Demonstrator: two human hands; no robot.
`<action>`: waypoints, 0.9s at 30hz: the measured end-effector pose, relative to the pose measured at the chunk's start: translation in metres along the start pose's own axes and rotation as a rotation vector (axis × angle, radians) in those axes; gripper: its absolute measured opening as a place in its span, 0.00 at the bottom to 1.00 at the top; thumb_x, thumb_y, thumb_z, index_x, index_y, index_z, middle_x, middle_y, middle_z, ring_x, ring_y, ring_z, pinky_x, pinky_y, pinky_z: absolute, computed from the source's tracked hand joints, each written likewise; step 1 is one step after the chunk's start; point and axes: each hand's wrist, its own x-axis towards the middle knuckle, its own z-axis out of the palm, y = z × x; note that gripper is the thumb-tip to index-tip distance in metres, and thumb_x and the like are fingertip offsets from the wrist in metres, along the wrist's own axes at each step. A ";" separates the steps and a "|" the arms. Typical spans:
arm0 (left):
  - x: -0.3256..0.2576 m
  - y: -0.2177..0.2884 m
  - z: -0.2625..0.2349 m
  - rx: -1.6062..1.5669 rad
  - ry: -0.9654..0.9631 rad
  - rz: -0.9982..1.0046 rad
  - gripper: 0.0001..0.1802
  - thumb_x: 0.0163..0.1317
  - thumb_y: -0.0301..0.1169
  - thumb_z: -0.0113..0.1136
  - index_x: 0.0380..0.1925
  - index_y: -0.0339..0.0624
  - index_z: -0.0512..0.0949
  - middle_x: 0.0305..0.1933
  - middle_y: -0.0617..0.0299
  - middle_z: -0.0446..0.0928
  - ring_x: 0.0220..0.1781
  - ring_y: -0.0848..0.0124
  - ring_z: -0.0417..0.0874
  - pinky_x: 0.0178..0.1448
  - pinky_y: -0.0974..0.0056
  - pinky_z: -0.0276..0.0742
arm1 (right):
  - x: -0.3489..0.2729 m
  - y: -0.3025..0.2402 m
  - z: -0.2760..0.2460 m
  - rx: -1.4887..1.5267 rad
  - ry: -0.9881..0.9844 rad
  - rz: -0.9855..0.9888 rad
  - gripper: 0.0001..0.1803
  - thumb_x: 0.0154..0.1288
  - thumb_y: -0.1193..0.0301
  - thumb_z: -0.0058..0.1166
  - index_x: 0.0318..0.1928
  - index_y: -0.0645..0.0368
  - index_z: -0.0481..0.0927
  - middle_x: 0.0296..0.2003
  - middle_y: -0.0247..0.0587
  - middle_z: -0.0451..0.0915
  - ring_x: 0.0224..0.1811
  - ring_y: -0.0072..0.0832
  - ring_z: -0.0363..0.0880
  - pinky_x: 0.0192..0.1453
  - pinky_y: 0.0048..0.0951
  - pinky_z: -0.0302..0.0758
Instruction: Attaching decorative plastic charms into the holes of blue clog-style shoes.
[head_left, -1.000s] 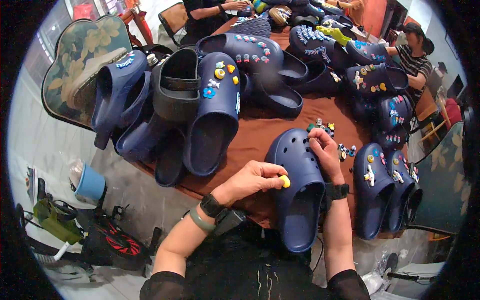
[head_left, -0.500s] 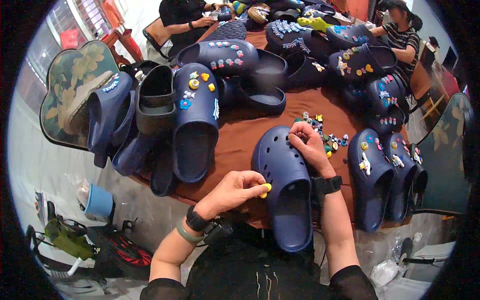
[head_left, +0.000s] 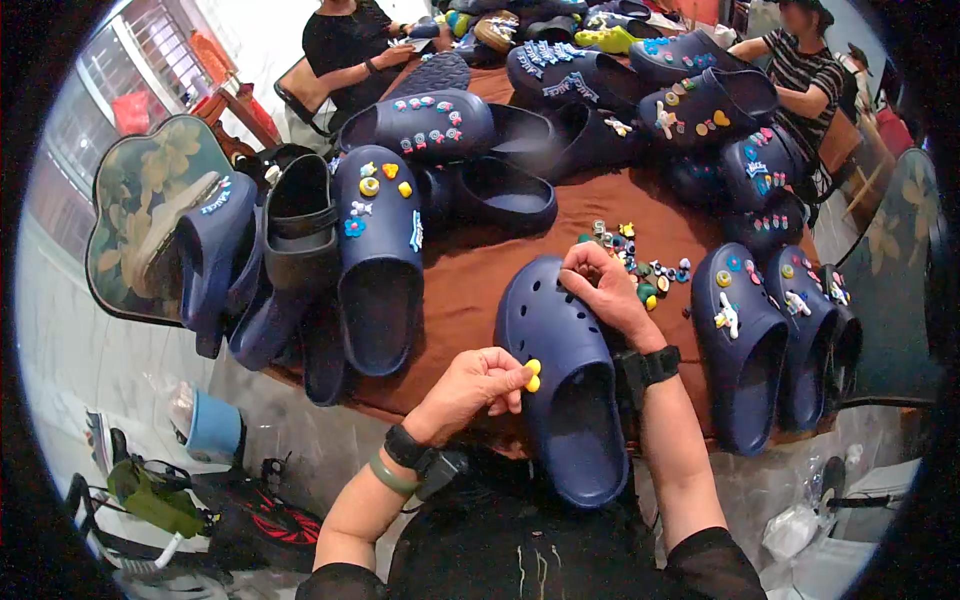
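Observation:
A dark blue clog (head_left: 548, 325) with rows of holes in its upper lies at the table's near edge, toe pointing away from me. My left hand (head_left: 472, 392) pinches a small yellow shoe charm (head_left: 533, 376) between thumb and forefinger, beside the left edge of the clog's upper. At the right of the toe, my right hand (head_left: 605, 292) rests with thumb and fingers pinched at the holes. Whatever those fingers hold, if anything, is hidden. Just beyond that hand, several loose small charms (head_left: 655, 275) are heaped on the brown cloth.
Decorated blue clogs (head_left: 735, 335) stand at the right, and another (head_left: 380, 265) stands left among several clogs. More are piled across the far side of the brown-covered table (head_left: 465, 290). Two people sit beyond. A blue bucket (head_left: 214, 424) stands on the floor at left.
My left hand has brought the yellow charm slightly up, and it shows more fully now. My right hand stays at the same part of the clog's toe. The whole view has shifted a little.

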 end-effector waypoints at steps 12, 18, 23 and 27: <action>-0.013 -0.023 0.033 -0.026 0.294 0.279 0.09 0.63 0.30 0.61 0.40 0.37 0.78 0.32 0.65 0.80 0.26 0.84 0.75 0.28 0.78 0.70 | 0.001 0.006 0.006 -0.006 0.018 -0.110 0.08 0.60 0.72 0.60 0.36 0.59 0.75 0.32 0.29 0.70 0.34 0.15 0.69 0.38 0.18 0.69; -0.010 -0.028 0.042 0.004 0.363 0.371 0.04 0.62 0.27 0.62 0.31 0.38 0.77 0.33 0.63 0.81 0.26 0.83 0.76 0.29 0.78 0.71 | 0.000 0.003 0.003 -0.019 0.040 -0.056 0.08 0.61 0.70 0.60 0.36 0.59 0.75 0.32 0.28 0.70 0.32 0.15 0.67 0.36 0.19 0.66; -0.006 -0.047 0.044 0.167 0.447 0.640 0.11 0.61 0.23 0.61 0.44 0.38 0.76 0.33 0.62 0.79 0.32 0.80 0.76 0.37 0.75 0.71 | -0.001 0.000 0.001 -0.007 0.043 -0.011 0.08 0.62 0.69 0.58 0.36 0.59 0.75 0.32 0.29 0.70 0.32 0.16 0.69 0.36 0.19 0.67; -0.023 -0.040 0.057 0.600 0.500 0.799 0.28 0.50 0.25 0.69 0.53 0.39 0.74 0.41 0.61 0.70 0.34 0.76 0.71 0.40 0.72 0.70 | -0.001 -0.002 0.001 -0.020 0.052 -0.018 0.08 0.62 0.69 0.58 0.36 0.59 0.75 0.32 0.30 0.71 0.33 0.17 0.69 0.37 0.20 0.68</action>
